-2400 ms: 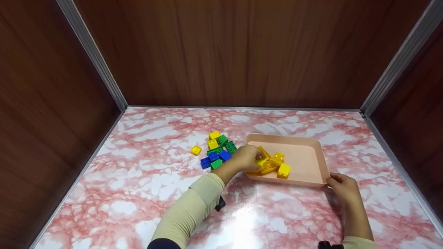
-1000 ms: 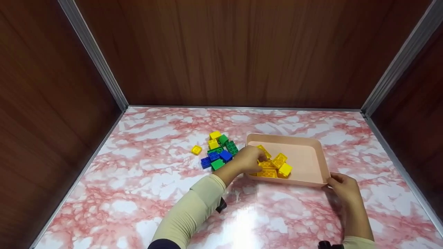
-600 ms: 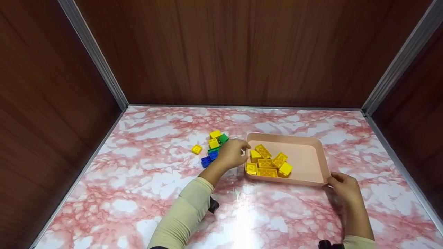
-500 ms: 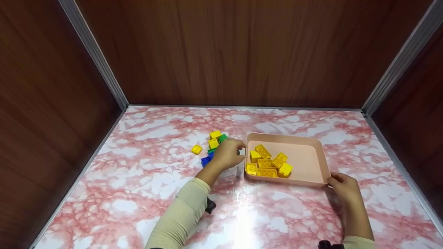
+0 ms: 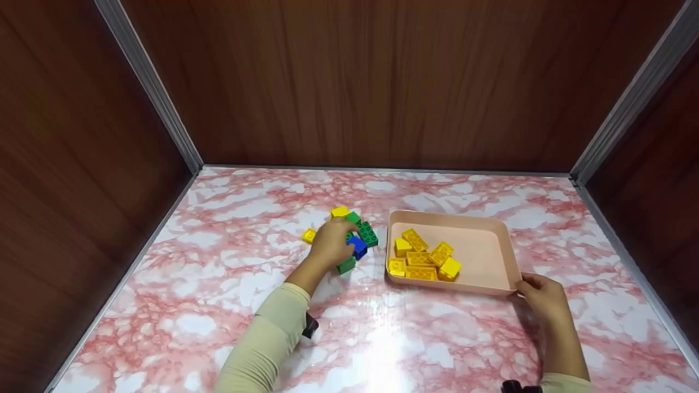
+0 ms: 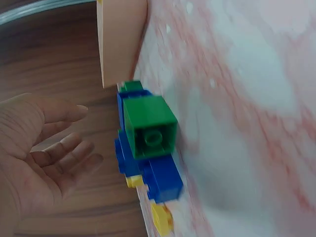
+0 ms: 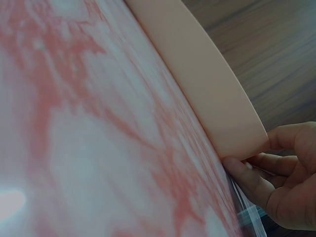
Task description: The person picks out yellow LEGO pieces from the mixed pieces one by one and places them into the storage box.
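Observation:
My left hand [image 5: 330, 243] is over a loose pile of toy building bricks, its fingers bent a little and nothing held. The left wrist view has this hand [image 6: 39, 148] apart from a green brick [image 6: 148, 116] and a blue brick [image 6: 165, 180]. Around it in the head view lie a dark green brick [image 5: 367, 233], a blue brick [image 5: 357, 246], and a yellow brick [image 5: 339, 212]; the hand hides part of the pile. My right hand [image 5: 546, 297] pinches the near right corner of a peach tray [image 5: 480, 245], thumb and fingers on its wall [image 7: 207, 94].
Several yellow bricks [image 5: 450, 268] lie in the tray's left half. A single yellow brick [image 5: 309, 235] sits left of the pile. The pink-and-white marbled table [image 5: 218, 305] is bounded by brown wood-grain panels [image 5: 382, 82] at the back and sides.
My left hand has left the yellow bricks in the tray and moved left over the pile, uncovering the tray's left end. The right hand keeps its pinch on the tray's corner.

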A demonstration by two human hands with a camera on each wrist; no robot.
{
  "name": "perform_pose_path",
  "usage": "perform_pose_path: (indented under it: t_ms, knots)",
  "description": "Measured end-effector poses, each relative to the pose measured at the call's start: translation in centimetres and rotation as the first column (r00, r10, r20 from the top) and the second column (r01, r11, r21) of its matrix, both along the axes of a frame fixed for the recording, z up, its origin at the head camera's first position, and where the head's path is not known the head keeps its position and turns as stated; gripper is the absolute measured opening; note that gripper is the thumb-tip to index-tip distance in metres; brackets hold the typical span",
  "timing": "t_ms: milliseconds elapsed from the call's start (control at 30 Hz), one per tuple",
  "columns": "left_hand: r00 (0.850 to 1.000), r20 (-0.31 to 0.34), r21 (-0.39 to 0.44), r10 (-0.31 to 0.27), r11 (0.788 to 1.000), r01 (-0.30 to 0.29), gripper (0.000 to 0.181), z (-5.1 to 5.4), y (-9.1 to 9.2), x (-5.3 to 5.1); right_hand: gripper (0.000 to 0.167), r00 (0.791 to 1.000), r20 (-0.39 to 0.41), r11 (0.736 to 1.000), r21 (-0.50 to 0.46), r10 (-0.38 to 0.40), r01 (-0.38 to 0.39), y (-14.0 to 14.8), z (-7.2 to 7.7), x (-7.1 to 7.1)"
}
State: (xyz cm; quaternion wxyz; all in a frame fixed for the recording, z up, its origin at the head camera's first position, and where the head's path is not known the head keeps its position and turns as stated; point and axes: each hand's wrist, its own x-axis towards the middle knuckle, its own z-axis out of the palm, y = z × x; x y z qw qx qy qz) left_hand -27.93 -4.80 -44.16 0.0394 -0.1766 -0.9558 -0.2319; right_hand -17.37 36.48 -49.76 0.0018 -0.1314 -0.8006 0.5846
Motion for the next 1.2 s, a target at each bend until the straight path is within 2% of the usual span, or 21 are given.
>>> perform_pose_path:
  t_ms: [100,300,467,667,900,1200]
  knots:
    - [0.999,0.032,-0.014,0.04,0.999,-0.04,0.035,-0.1,-0.8,-0.3,0.048,1.0,-0.004,1.0,-0.016,-0.01,0.01,-0.1,0.0,0.0]
    - [0.991,0.059,-0.058,0.124,0.991,-0.12,0.039,-0.7,-2.3,-0.9,0.048,1.0,0.021,0.999,0.038,-0.012,0.011,-0.2,-0.2,0.0]
    - [0.986,0.063,-0.085,0.152,0.986,-0.146,0.043,-1.0,-3.5,-1.5,0.048,0.999,0.031,0.999,0.041,-0.01,0.009,-0.2,-0.4,0.1]
    - [0.975,0.093,-0.062,0.201,0.979,-0.196,0.043,-1.1,-4.7,-2.5,0.05,1.0,0.019,1.0,-0.004,0.01,-0.01,0.0,-0.3,0.0]
    - [0.962,0.155,-0.053,0.226,0.974,-0.22,0.049,-1.4,-5.7,-3.3,0.05,1.0,0.011,0.999,-0.041,0.011,-0.011,0.0,-0.2,-0.1]
    - [0.937,0.236,-0.061,0.259,0.966,-0.252,0.057,-2.4,-6.3,-4.5,0.052,0.998,0.061,1.0,0.024,-0.013,0.011,0.0,0.0,-0.2]
